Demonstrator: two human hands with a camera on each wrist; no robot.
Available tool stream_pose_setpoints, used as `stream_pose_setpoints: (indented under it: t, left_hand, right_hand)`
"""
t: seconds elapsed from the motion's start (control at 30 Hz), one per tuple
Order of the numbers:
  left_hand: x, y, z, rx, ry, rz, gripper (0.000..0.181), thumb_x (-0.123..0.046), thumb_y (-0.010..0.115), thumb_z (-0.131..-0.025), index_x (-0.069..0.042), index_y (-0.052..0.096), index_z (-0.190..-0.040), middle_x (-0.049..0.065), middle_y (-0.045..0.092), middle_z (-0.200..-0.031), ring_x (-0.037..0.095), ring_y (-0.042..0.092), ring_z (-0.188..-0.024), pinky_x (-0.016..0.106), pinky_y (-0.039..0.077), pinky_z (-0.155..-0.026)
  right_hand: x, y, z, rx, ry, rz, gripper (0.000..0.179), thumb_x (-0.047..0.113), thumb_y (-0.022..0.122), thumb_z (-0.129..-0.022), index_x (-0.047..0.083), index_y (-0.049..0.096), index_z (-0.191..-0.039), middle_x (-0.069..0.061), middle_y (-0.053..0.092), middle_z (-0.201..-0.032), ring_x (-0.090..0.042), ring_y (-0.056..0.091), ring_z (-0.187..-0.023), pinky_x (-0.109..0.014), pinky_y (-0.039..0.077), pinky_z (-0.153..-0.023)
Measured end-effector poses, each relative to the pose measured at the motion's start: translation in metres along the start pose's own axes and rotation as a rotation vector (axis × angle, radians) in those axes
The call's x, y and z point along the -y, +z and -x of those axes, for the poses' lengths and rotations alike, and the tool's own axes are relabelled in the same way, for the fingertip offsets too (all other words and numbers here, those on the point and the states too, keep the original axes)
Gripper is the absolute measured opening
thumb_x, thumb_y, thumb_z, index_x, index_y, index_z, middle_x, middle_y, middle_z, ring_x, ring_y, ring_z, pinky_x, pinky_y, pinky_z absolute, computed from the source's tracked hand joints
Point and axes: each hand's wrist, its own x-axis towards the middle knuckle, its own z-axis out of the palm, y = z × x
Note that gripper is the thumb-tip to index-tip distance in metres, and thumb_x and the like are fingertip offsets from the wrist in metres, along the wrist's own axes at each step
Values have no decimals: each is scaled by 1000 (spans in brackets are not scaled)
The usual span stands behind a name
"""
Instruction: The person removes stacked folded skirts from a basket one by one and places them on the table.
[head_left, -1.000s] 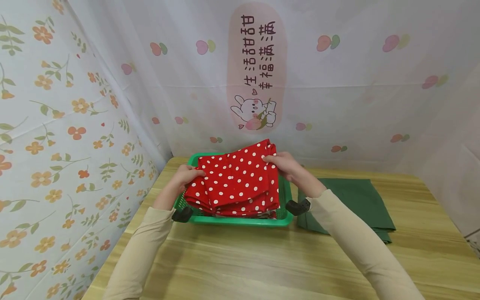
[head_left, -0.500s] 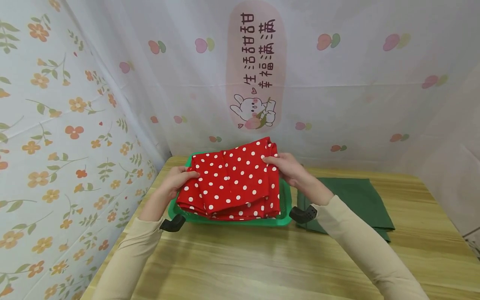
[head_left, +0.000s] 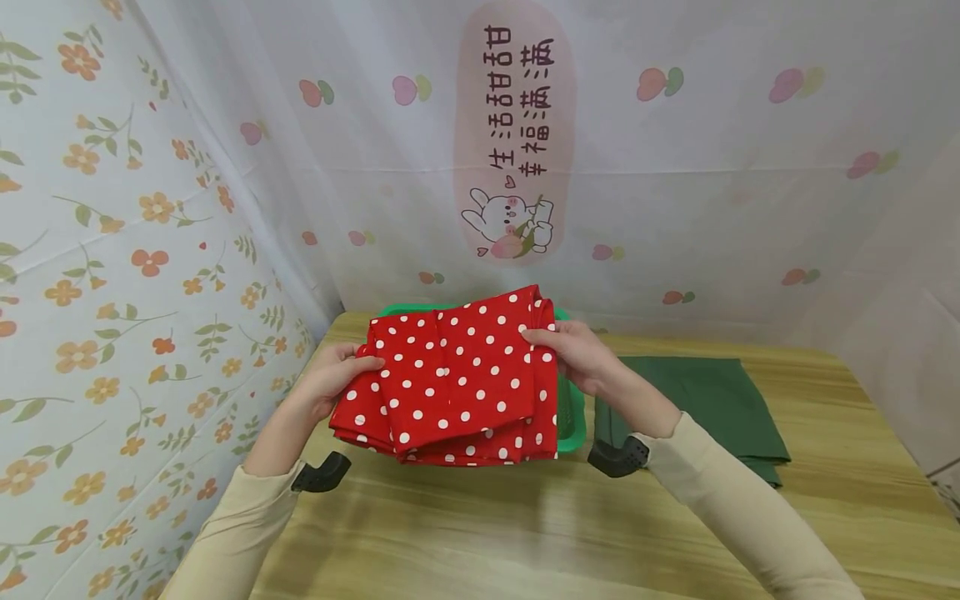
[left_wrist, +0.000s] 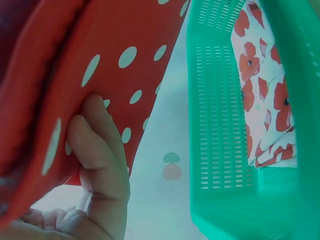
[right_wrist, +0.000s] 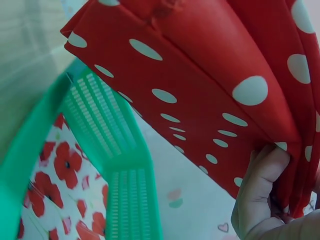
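Note:
A folded red cloth with white polka dots (head_left: 457, 375) hangs between my two hands, over the front of a green plastic basket (head_left: 573, 417). My left hand (head_left: 337, 375) pinches its left side, thumb on top and fingers underneath. At the right side my right hand (head_left: 573, 350) grips the folded layers the same way. Both wrist views show the cloth raised above the basket, with fingers curled against its underside. Inside the basket lies a white cloth with red flowers (left_wrist: 265, 95), hidden from the head view by the polka-dot cloth.
A folded dark green cloth (head_left: 705, 408) lies on the wooden table (head_left: 480, 533), right of the basket and partly behind my right forearm. A printed white curtain (head_left: 675, 208) hangs along the table's back edge. On the left stands a flowered curtain (head_left: 150, 333).
Both hands have lifted the polka-dot cloth from the basket and drawn it towards me, the left hand also moving left. The green cloth has stayed in place.

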Motion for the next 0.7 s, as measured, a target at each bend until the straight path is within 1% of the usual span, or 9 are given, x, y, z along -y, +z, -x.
stream_pose_setpoints:
  t: [0.13,0.23,0.33,0.47,0.57,0.7]
  left_hand:
    - [6,-3,12,15,-1,14,37,-16,57,-92,8,44,-118,2,64,-86,14,68,-75,35,56,-69]
    - [10,-5,19,28,3,24,36,-15,57,-92,8,43,-117,2,64,-87,15,68,-76,36,56,-68]
    - [14,-7,25,25,4,18,37,-16,58,-92,8,43,-117,2,65,-86,16,68,-76,36,56,-68]
    - [20,-9,33,20,7,13,40,-15,58,-91,9,43,-118,2,66,-87,17,69,-77,37,56,-69]
    - [25,-12,38,32,14,18,42,-14,58,-92,11,42,-121,3,66,-88,19,69,-78,39,56,-69]
    - [33,-15,48,40,6,38,45,-15,58,-92,11,40,-123,3,67,-90,19,69,-79,40,56,-69]
  right_hand:
    - [-6,5,6,45,-3,-2,44,20,55,-94,-8,41,-124,-1,65,-96,-16,68,-86,-32,53,-79]
    - [-12,8,10,65,6,-7,45,20,55,-94,-9,40,-125,-2,65,-97,-17,68,-87,-32,54,-79]
    - [-17,11,14,78,13,-15,45,20,56,-93,-9,40,-125,-4,66,-98,-18,68,-87,-33,54,-78]
    - [-23,16,20,108,6,-39,44,18,56,-93,-10,41,-123,-5,66,-98,-18,68,-86,-33,54,-78]
    - [-28,20,24,135,-1,-52,43,17,55,-93,-11,41,-123,-5,66,-98,-18,68,-86,-32,54,-77]
    - [-35,27,30,159,13,-68,44,17,57,-92,-10,41,-123,-6,65,-100,-20,68,-88,-34,54,-77]
